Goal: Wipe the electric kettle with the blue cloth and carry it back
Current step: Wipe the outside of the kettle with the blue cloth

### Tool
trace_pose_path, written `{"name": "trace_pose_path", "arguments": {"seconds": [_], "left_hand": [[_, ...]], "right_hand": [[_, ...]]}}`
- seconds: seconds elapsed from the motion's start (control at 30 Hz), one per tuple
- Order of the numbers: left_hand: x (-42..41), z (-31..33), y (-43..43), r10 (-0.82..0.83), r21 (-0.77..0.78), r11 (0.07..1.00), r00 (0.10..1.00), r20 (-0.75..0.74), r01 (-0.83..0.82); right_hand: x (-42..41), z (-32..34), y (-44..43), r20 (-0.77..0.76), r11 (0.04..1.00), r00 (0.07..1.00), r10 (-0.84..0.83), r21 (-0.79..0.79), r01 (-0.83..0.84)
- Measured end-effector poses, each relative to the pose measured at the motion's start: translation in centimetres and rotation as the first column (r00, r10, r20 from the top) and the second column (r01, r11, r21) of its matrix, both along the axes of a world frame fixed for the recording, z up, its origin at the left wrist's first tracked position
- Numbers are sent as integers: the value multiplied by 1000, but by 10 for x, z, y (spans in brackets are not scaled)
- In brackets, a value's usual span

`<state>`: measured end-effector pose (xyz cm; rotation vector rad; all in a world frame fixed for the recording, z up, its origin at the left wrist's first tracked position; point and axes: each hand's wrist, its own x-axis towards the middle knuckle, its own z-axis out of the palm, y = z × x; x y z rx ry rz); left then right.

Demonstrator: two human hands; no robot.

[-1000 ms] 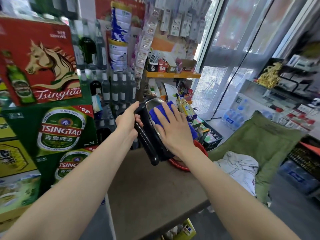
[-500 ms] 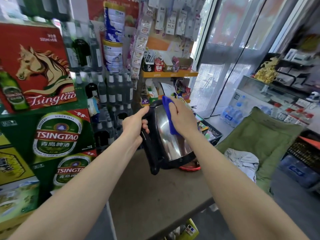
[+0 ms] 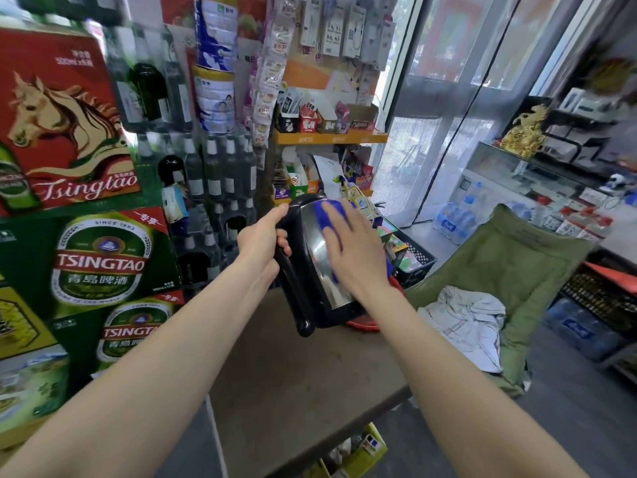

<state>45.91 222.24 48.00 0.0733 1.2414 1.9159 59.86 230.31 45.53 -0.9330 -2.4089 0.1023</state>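
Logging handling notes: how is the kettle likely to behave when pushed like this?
The kettle looks rigid; its shiny side is probably slippery under the cloth. Held tilted by the left hand at the handle, it may swing when the right hand presses.

Bright daylight from the glass doors at right, fisheye warp at edges, slight blur upper-left.

Open tabletop between cartons and chair
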Motion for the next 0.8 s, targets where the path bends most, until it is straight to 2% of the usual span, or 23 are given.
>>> {"name": "trace_pose_path", "arguments": {"seconds": [0.07,0.17,0.2,0.27,0.33,0.4,0.5,0.57,0.6,0.63,0.67,0.7,0.73,0.77,0.8], "left_hand": [[-2,0,0,29,6,1000,1000,11,-29],[-2,-4,-5,19,-30,999,999,-27,-20],[-1,-5,-6,-2,-30,1000,1000,-24,1],[2,-5,-7,-53,-39,998,998,-25,52],[4,-4,-6,-69,-50,997,997,-47,66],[3,-1,-5,-30,-34,999,999,-37,29],[-9,5,-6,82,27,996,996,27,-83],[-17,5,-10,129,42,991,991,45,-131],[-18,5,-13,127,53,990,991,43,-130],[-19,3,-16,118,60,991,992,39,-120],[-20,0,-19,101,63,993,994,40,-104],[-21,-2,-22,76,65,995,996,37,-78],[-21,-5,-24,38,69,997,999,29,-40],[-20,-7,-25,-2,70,998,1000,17,0],[-19,-9,-26,-29,65,997,1000,8,29]], "right_hand": [[7,-16,-12,123,974,989,82,199,-105],[17,-25,-6,174,944,970,168,254,-209],[14,-21,0,145,957,975,167,214,-196],[2,-7,12,10,996,996,87,2,-87],[-9,5,19,-80,989,997,-9,-146,-3],[-11,3,9,-16,999,1000,-8,-32,7],[5,-27,-19,107,947,988,114,288,-140],[18,-48,-22,152,897,967,206,366,-249],[22,-52,-18,130,899,966,224,356,-257],[22,-49,-15,69,918,973,218,323,-229],[20,-42,-11,-12,962,984,180,211,-173],[17,-30,-9,-106,994,989,105,12,-104],[16,-18,-5,-189,971,982,4,-235,-49],[15,-7,1,-236,884,966,-105,-467,-18],[13,2,6,-229,789,952,-202,-614,20]]}}
